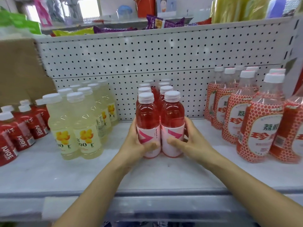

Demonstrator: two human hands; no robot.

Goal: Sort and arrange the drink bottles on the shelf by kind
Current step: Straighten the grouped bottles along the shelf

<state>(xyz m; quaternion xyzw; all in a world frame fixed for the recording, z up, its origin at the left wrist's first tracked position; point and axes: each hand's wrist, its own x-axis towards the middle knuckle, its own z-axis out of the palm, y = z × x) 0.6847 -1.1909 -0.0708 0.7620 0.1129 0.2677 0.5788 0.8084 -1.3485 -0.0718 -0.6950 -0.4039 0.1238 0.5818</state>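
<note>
Careful: your left hand (139,145) and right hand (188,141) clamp the 2 front pink bottles (159,123) together; an uneven push toward the shelf (49,169) back could topple the rows.

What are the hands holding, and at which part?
Left hand grips the left front pink bottle, right hand the right front pink bottle, both at the labels.

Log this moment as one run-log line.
step: arranging pink rows | left grip: holds front-left pink bottle | right grip: holds front-right pink bottle | both upright on shelf
</note>
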